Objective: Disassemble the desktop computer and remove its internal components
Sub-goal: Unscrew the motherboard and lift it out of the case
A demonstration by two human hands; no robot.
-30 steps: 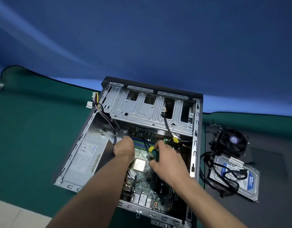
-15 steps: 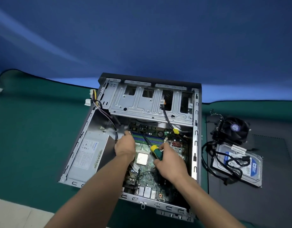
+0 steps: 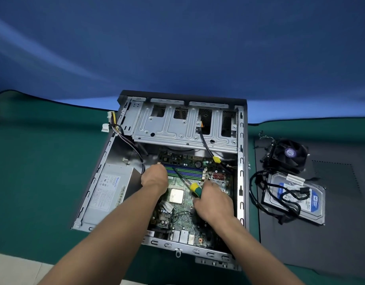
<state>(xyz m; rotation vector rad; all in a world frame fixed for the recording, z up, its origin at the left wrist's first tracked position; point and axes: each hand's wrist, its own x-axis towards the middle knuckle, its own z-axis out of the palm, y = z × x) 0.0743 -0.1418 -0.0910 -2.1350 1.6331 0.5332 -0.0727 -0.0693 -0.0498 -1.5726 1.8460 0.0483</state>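
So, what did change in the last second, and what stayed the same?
The right hand tilted the screwdriver so its shaft now reaches left toward the memory slots, near the left hand. The left hand stayed at the slots' left end. The case, fan and hard drive did not move; nothing was released.

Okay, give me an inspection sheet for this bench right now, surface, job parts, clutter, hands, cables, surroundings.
Surface: green mat under the case; dark panel lying flat at right.
Job's things: open computer case lying on its side; motherboard and power supply inside; cooler fan and hard drive out on the panel.
Clutter: nothing seen.
Hands: left hand at the memory slots' left end, fingers hidden; right hand grips a screwdriver.
Cables: loose black cables lie over the drive; power leads hang over the case's left wall.
Surroundings: blue backdrop.
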